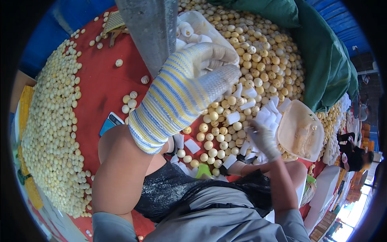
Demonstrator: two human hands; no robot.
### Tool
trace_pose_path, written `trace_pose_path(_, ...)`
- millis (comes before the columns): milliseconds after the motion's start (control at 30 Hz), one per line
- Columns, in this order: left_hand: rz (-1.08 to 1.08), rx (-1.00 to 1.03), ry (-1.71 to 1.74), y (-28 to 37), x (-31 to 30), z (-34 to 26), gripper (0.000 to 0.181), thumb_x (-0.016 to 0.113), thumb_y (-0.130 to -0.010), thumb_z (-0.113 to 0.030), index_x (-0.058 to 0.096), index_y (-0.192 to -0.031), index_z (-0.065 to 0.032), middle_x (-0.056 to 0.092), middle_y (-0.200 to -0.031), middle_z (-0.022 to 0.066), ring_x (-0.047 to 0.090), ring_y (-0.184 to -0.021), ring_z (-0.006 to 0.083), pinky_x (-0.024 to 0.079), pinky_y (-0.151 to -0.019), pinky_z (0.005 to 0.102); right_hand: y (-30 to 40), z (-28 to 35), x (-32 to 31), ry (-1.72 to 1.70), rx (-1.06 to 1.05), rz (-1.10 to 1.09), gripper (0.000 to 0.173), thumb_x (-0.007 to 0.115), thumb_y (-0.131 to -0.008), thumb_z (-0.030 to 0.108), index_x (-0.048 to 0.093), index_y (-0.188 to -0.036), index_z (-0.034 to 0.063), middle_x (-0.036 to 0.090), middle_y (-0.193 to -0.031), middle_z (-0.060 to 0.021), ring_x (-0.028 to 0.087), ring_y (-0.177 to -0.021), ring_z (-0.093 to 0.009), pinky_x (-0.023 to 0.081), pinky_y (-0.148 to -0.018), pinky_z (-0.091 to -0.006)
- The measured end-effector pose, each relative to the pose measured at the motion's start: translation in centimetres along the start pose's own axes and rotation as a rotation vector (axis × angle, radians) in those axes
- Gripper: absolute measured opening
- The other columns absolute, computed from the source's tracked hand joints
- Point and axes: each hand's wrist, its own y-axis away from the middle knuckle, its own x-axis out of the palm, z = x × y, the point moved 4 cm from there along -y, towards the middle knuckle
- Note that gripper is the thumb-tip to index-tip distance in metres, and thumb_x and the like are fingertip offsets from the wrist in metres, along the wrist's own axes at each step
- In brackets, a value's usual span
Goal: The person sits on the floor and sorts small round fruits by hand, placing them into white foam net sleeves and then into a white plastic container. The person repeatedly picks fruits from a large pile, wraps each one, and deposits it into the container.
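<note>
My left hand [193,81], in a knitted glove with blue and yellow stripes, is raised close to the camera. Its fingers and thumb curl toward each other, and no object shows clearly between them. Just beyond it is a white plastic crate [208,25] with fruits in white foam net sleeves [186,29]. My right hand [264,140], also gloved and blurred, is at a heap of flattened foam net sleeves [267,116]; whether it grips one is unclear. Loose cream-yellow pepino melons [211,142], some dark-striped, lie between my legs with scattered sleeves among them.
A metal post [148,27] rises close in front. Large melon heaps lie at left [54,130] and ahead [266,51], on red ground cloth [102,75]. A translucent bin [284,133] stands right. A phone [111,123] lies by my left knee. Another person [356,155] sits far right.
</note>
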Motion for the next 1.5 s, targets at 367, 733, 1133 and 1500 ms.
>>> trace_pose_path(367,-0.123,0.000,-0.179,-1.0,-3.3,-0.8,0.035,0.070,-0.089,-0.016,0.062,-0.117,0.0037,0.066,-0.114,0.0104,0.064,-0.100,0.0128,0.052,-0.083,0.0243,-6.7,8.5,29.1,-0.025,-0.325,0.724,0.038,0.055,-0.084,0.020,0.063,-0.121,0.0153,0.056,-0.126,-0.0203,0.061,-0.108,-0.037,0.048,-0.096,-0.0445)
trace_pose_path(733,-0.135,-0.137,-0.482,-3.2,-2.5,2.9,0.032,0.071,-0.087,-0.009,0.062,-0.116,0.0014,0.067,-0.097,0.0068,0.061,-0.081,0.0076,0.051,-0.065,0.0214,-9.0,7.5,-1.5,-1.283,-0.155,-0.433,0.054,0.063,-0.084,-0.006,0.045,-0.135,-0.0007,0.061,-0.110,-0.0094,0.063,-0.089,-0.014,0.054,-0.075,-0.0249)
trace_pose_path(1133,-0.004,0.071,-0.427,-4.0,1.7,5.5,0.044,0.069,-0.082,0.000,0.059,-0.125,-0.0021,0.065,-0.114,0.0060,0.061,-0.103,0.0124,0.051,-0.088,0.0274,-2.4,11.9,-5.4,-0.844,-0.309,-0.396,0.029,0.069,-0.085,0.002,0.061,-0.113,-0.0004,0.063,-0.097,-0.0019,0.059,-0.090,-0.009,0.048,-0.081,-0.0245)
trace_pose_path(1500,0.462,0.143,-0.403,-2.7,3.2,4.1,0.035,0.069,-0.086,-0.004,0.066,-0.120,-0.0033,0.063,-0.121,0.0038,0.056,-0.111,0.0128,0.048,-0.096,0.0274,-0.4,10.8,-8.6,-0.760,-0.295,-0.125,0.021,0.063,-0.092,0.013,0.065,-0.107,-0.0007,0.066,-0.082,-0.0015,0.057,-0.070,-0.006,0.046,-0.062,-0.0240)
